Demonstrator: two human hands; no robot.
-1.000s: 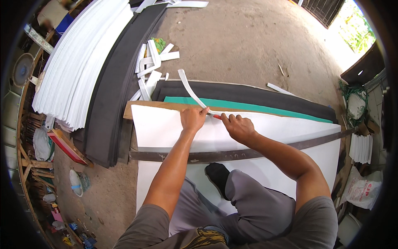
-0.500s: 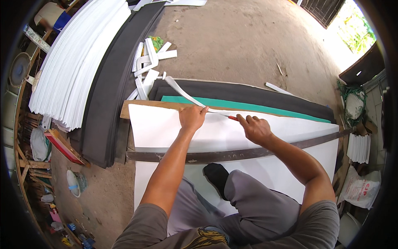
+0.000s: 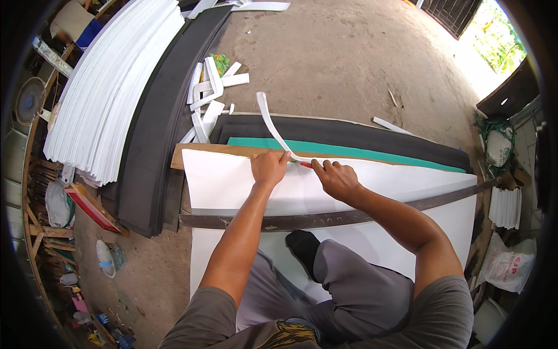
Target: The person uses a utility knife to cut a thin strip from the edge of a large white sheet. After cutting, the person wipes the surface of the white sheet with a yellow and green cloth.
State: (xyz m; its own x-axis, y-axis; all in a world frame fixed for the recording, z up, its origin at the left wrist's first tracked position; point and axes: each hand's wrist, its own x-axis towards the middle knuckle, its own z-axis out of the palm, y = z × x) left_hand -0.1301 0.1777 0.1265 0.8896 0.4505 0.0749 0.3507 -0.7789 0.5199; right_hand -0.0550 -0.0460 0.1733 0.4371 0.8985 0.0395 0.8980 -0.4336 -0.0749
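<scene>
A large white foam-like sheet (image 3: 232,183) lies across a wooden board (image 3: 178,156). My right hand (image 3: 336,181) is closed round a red-handled cutter knife (image 3: 306,164), held at the sheet's far edge. A narrow white strip (image 3: 268,121) runs along that edge, its loose end curling upward. My left hand (image 3: 270,168) is closed over the far edge just left of the knife, thumb beside the strip; its fingertips are partly hidden. A long dark metal straightedge (image 3: 279,221) lies across the sheet below both hands. The blade is mostly hidden between the hands.
Green (image 3: 325,152) and dark grey sheets (image 3: 372,136) lie beyond the board. Tall stacks of white (image 3: 110,93) and dark sheets (image 3: 152,151) stand at left, with white offcuts (image 3: 214,87) alongside. My dark-socked foot (image 3: 303,251) rests on the sheet. A white bag (image 3: 508,264) sits at right.
My right hand has moved left with the knife, close to my left hand. The strip's loose end has swung up and to the right. My left hand has hardly moved.
</scene>
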